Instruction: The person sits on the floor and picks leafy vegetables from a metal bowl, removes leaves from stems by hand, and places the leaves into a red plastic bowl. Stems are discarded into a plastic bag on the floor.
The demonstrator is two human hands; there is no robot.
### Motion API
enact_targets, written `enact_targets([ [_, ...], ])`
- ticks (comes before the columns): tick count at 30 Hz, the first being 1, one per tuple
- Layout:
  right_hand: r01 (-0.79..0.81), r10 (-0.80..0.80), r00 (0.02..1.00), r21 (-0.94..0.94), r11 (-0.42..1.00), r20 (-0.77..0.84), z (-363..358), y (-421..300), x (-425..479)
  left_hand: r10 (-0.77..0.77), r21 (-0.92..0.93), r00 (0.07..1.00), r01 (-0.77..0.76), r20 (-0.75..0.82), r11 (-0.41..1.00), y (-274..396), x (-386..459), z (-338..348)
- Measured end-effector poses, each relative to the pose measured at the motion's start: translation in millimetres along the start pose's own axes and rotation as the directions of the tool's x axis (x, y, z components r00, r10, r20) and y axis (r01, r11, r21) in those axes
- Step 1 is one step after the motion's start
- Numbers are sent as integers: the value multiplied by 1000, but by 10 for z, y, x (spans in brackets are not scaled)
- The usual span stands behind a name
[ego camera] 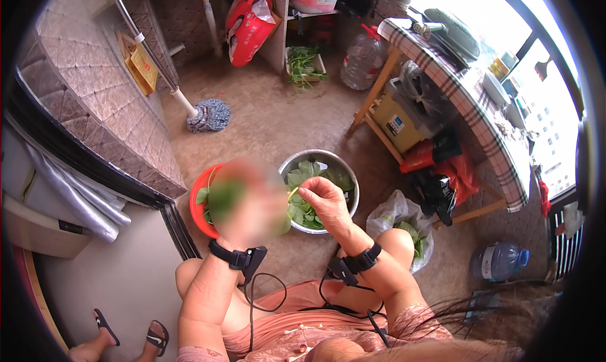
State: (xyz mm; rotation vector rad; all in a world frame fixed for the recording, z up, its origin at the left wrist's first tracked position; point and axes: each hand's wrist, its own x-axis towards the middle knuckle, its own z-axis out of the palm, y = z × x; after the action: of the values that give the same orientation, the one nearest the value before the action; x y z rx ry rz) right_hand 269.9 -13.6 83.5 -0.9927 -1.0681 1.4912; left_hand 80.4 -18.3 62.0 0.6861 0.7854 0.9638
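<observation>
My right hand point(326, 201) pinches a thin green stem point(292, 192) between thumb and fingertips, over the left part of a round metal basin point(356, 191) with loose green leaves point(303, 210) in it. My left hand point(244, 215) is beside it, in front of a red plastic basin point(195, 210) that also has leaves. A blur covers most of that hand, so its fingers and their hold cannot be made out; something green shows within the blur. Both wrists wear black straps with cabled devices.
A clear plastic bag point(383, 212) with greens lies by my right knee. Beyond the basins are a mop point(210, 115), a basket of greens point(319, 66) and a large bottle point(362, 61). A cloth-covered table point(492, 139) stands at right. Another person's sandalled feet point(156, 338) are at lower left.
</observation>
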Motion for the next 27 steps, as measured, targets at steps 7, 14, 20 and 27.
enact_targets([
  [7, 10, -10, 1000, -149, 989, 4, -11, -1, 2, -123, 63, 992, 123, -9, 990, 305, -143, 313],
  [14, 2, 33, 992, -284, 959, 119, 29, -95, -83, -78, -94, 996, 74, -35, 993, 240, -85, 207],
  [20, -38, 76, 964, -151, 988, 253, -62, -285, -159, -72, -172, 996, 64, -43, 983, 302, -72, 92],
  [27, 67, -59, 991, -69, 995, 118, -580, -829, -386, 46, -220, 995, -63, -84, 973, 412, -188, 179],
])
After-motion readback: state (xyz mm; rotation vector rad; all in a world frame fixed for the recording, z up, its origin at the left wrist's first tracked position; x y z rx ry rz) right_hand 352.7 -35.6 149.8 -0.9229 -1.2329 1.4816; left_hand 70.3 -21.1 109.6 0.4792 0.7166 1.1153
